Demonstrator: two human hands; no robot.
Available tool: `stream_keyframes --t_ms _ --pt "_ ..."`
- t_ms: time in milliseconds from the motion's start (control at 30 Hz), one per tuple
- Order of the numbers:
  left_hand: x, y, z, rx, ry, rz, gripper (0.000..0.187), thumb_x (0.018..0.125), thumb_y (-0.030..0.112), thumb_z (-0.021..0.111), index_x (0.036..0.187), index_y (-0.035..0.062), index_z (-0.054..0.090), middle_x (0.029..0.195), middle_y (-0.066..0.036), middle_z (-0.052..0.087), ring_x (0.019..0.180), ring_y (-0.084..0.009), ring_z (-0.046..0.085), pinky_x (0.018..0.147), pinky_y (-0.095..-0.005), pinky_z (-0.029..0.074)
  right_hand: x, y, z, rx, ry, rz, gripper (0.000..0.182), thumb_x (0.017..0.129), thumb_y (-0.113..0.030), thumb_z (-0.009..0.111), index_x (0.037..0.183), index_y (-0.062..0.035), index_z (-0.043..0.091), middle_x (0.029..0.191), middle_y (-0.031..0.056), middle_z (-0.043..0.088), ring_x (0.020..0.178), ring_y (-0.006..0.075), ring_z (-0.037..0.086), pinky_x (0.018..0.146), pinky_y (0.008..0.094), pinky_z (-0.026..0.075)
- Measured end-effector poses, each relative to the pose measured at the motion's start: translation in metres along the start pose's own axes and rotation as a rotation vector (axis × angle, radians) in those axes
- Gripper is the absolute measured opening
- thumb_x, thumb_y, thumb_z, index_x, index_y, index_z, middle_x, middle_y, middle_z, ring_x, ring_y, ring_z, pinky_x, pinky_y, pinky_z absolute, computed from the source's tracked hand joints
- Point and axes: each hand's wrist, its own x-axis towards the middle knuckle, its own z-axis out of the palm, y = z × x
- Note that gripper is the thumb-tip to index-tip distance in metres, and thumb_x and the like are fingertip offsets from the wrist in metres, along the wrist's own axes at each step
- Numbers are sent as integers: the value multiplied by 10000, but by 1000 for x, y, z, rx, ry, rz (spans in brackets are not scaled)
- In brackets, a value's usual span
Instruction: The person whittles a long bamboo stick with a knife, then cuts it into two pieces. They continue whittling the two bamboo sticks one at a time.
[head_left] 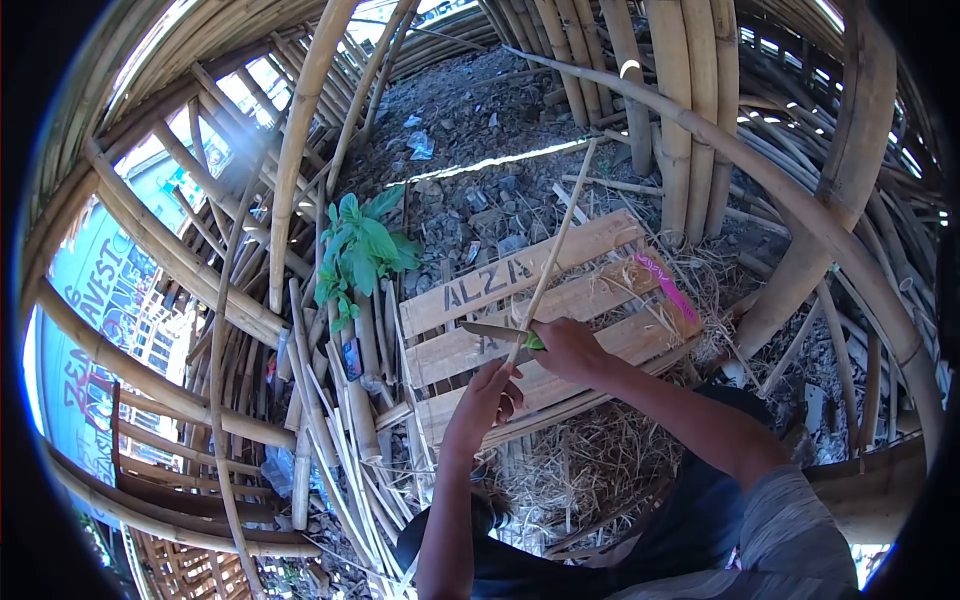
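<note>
My right hand [566, 350] is closed round the green handle of a knife [490, 330], its blade pointing left across a thin bamboo strip [556, 245]. Pinched in my left hand [487, 400] is the lower part of that strip, which slants up and to the right, away from me. Both hands work close together over a slatted wooden crate [600, 235] with dark stencilled letters and a pink mark at its right end. Blade and strip cross just above my left fingertips.
Long split bamboo strips [340, 440] lie left of the crate beside a leafy green plant [362, 245]. Thick bamboo poles [690, 120] stand at the back right, and a curved pole [770, 170] arches overhead. Straw-like shavings [570, 470] cover the ground below the crate.
</note>
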Motion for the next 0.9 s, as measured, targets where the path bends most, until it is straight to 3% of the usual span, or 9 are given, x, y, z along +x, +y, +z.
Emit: stream_keyframes --t_ms 333,567,667,733,767,833,900 --pt "7 -6 -8 -100 37 -31 119 906 159 468 885 55 519 585 34 397 442 -27 258 403 -194 200 -11 -14 9 -46 -198 42 268 749 -261 605 751 7 624 695 181 614 677 344 623 648 439 509" --pt "3 -4 -12 -119 84 -18 140 878 131 473 934 24 545 598 11 434 445 -39 286 407 -207 211 -22 -23 10 -9 -210 37 252 762 -243 589 740 5 622 692 184 615 694 350 623 650 443 509" --pt "4 -5 -14 -142 46 -19 147 872 121 469 945 17 544 600 6 436 447 -40 293 409 -204 214 -18 -13 16 166 -119 156 251 764 -243 593 736 6 613 674 175 608 656 345 608 601 438 484" --pt "4 -7 -13 -124 32 16 141 872 123 470 943 23 541 605 5 441 453 -36 297 414 -198 222 -10 -4 16 483 -89 211 270 771 -259 615 737 9 608 636 137 598 579 269 591 546 397 444" --pt "4 -8 -11 -124 32 17 141 872 123 470 943 23 541 605 5 441 453 -36 297 414 -198 222 -9 -2 19 483 -87 211 270 771 -259 615 737 9 608 636 137 598 579 269 591 546 397 444" --pt "3 -8 -8 -77 50 44 133 879 130 467 937 33 538 610 5 445 459 -32 297 421 -191 231 -7 -6 18 799 47 280 284 775 -274 644 741 6 610 590 88 576 514 164 528 513 340 406" --pt "1 -7 -6 -59 55 30 129 883 135 467 930 36 535 611 6 447 460 -31 298 423 -189 236 -6 -6 17 764 64 271 290 777 -276 652 741 9 612 577 71 567 521 132 510 511 325 403"
